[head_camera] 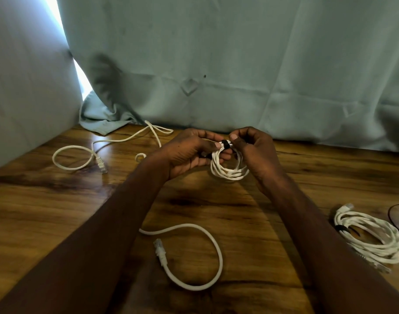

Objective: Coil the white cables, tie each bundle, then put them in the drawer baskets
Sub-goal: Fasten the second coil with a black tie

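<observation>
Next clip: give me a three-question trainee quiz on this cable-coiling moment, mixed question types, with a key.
1. True or false: the left hand and right hand both hold the small coiled cable above the wooden table.
2. What wraps the top of that coil?
A. black tie
B. red tape
C. nothing
3. How many already tied bundles lie on the table, and where?

Key:
1. True.
2. A.
3. One, the tied bundle at the right edge; the loose cable in front and the far loose cable at left are untied.
</observation>
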